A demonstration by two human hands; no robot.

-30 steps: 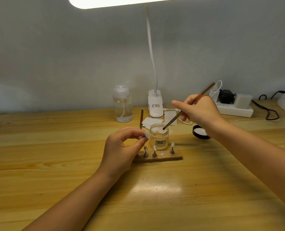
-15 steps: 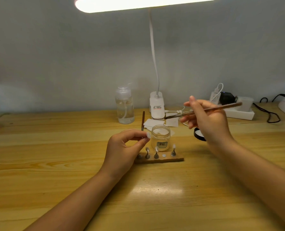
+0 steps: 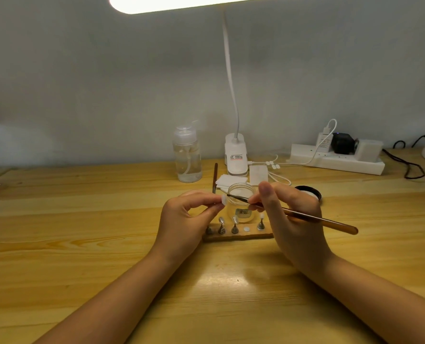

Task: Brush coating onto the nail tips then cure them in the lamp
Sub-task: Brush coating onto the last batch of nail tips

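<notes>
At frame centre: left hand (image 3: 184, 219) pinches a nail tip (image 3: 223, 199) between thumb and forefinger; right hand (image 3: 291, 217) grips a brush (image 3: 303, 216), bristles touching the tip, before the jar (image 3: 240, 203).

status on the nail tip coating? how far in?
Early. Done: the jar is open, its black lid on the desk. In hand: the left hand pinches a nail tip; the right hand holds the brush, bristles at that tip. Left: the tips on the wooden stand, then curing; no tip is in a lamp.
</notes>
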